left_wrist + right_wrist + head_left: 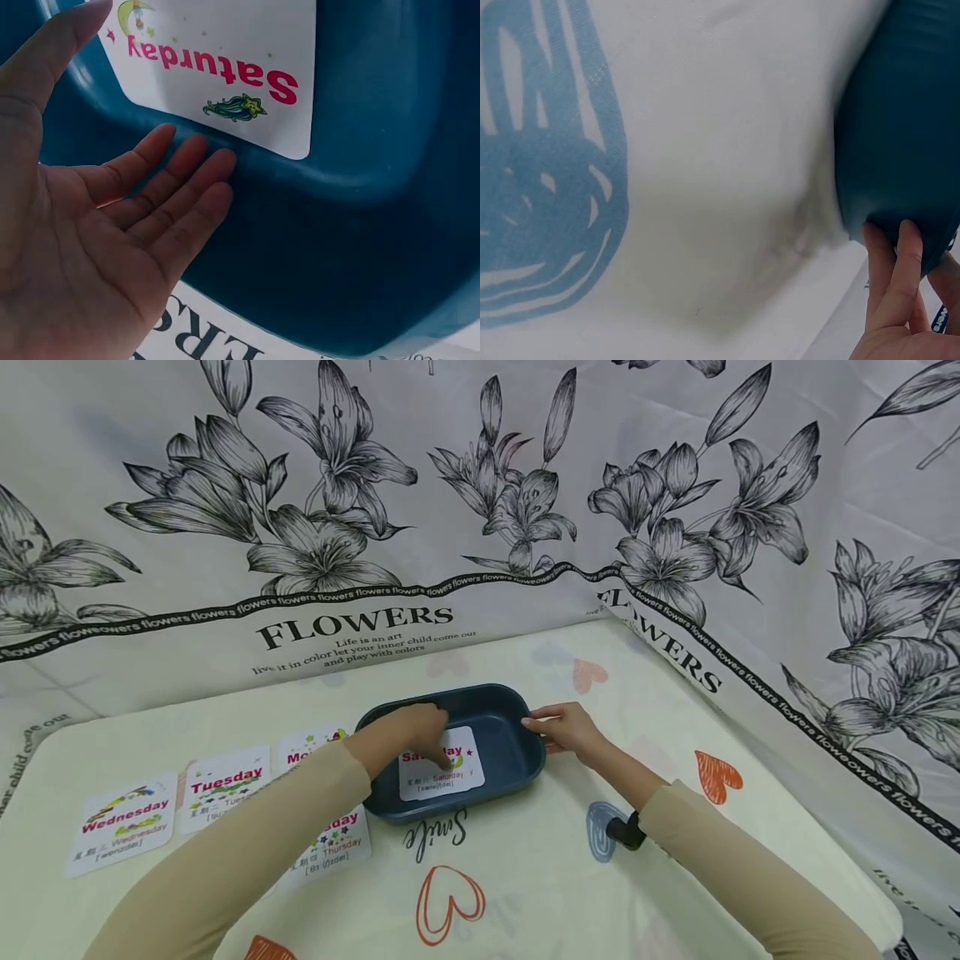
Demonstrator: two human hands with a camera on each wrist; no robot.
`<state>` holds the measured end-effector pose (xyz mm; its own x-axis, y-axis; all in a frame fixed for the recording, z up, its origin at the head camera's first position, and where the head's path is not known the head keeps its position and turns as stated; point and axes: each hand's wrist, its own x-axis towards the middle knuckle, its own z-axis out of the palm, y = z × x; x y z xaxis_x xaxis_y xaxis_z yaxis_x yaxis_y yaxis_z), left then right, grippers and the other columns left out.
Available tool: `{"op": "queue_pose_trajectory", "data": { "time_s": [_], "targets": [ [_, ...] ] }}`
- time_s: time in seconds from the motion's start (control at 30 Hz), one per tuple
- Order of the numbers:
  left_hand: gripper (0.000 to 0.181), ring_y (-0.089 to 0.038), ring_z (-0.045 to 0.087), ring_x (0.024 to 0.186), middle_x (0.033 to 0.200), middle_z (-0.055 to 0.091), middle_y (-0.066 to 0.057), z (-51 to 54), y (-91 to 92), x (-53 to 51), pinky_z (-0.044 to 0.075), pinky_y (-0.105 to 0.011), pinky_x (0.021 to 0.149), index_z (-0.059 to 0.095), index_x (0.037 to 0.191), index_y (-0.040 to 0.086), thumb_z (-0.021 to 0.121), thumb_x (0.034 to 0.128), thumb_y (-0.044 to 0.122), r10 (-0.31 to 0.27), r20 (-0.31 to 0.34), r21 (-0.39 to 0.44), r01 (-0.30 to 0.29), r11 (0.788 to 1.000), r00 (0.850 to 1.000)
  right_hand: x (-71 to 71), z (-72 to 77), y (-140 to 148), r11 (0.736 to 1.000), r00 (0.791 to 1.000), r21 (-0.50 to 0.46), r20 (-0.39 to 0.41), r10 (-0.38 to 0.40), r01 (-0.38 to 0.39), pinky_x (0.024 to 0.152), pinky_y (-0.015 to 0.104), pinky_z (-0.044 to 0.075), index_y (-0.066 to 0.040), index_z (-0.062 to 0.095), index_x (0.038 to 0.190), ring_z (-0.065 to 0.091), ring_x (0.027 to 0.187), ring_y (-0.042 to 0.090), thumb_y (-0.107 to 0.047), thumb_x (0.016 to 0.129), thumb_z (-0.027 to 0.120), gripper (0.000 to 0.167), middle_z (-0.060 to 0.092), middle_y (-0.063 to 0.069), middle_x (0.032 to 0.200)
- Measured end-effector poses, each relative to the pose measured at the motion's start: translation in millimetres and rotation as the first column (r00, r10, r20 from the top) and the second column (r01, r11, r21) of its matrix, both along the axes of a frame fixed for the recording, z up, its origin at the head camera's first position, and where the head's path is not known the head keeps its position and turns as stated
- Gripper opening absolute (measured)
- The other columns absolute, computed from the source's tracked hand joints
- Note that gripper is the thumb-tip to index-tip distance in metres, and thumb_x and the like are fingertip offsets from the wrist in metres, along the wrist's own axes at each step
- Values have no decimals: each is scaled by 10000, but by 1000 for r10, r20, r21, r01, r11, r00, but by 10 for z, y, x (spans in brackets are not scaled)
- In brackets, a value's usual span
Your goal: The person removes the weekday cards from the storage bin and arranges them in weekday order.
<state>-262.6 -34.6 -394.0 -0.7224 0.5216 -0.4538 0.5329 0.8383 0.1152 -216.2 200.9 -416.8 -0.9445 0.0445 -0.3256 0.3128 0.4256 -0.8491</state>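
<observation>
A dark blue oblong basin (506,743) stands on the table, and a white Saturday card (442,785) lies inside it. My left hand (408,735) reaches over the basin's left part, above the card. The left wrist view has that hand (112,217) with fingers spread and slightly bent, fingertips beside the edge of the card (225,45); whether they touch it I cannot tell. My right hand (566,727) grips the basin's right end. In the right wrist view the fingers of this hand (907,307) lie against the outer wall of the basin (900,135).
Left of the basin lie a Wednesday card (123,827), a Tuesday card (225,777), a partly covered Monday card (300,747) and a Thursday card (345,843). A flower-printed curtain (495,635) hangs behind the table, and also along the right side.
</observation>
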Motion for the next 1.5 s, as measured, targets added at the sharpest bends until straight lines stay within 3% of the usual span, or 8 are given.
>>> {"op": "queue_pose_trajectory", "data": {
  "time_s": [0.4, 0.63, 0.83, 1.5],
  "targets": [
    [825, -209, 564, 821, 971, 594, -108, -98, 50, 12, 503, -393, 832, 538, 1169, 13, 790, 601, 556, 0, -3, -56, 0, 998, 1000, -9, -2, 2, 1000, 1000, -11, 12, 1, -1, 621, 290, 550, 0, 621, 1163, 684, 756, 177, -209, 846, 674, 384, 664, 164, 1053],
    [1009, -257, 479, 971, 1118, 506, -151, -107, 115, 83, 449, -436, 919, 481, 1262, 19, 815, 508, 601, -59, -25, -175, 54, 983, 998, -11, 5, 3, 1000, 1000, 4, 13, -2, 2, 618, 288, 549, -4, 626, 1158, 682, 754, 172, -217, 845, 674, 381, 668, 158, 1042],
    [1068, -274, 497, 987, 1159, 489, -176, -119, 165, 123, 458, -431, 920, 444, 1299, -1, 830, 492, 582, -105, -67, -258, 85, 962, 992, -11, 2, -1, 1000, 1000, 5, 20, -11, 11, 619, 286, 549, -9, 627, 1159, 683, 761, 175, -221, 842, 678, 384, 671, 154, 1040],
    [1131, -297, 434, 1074, 1253, 413, -207, -108, 197, 133, 434, -427, 945, 265, 1368, 10, 808, 548, 570, -72, -65, -242, 55, 969, 995, -9, -13, 1, 1000, 1000, -7, 23, -15, 15, 622, 288, 550, -8, 628, 1155, 681, 759, 164, -226, 845, 675, 382, 669, 152, 1047]
  ]
}}
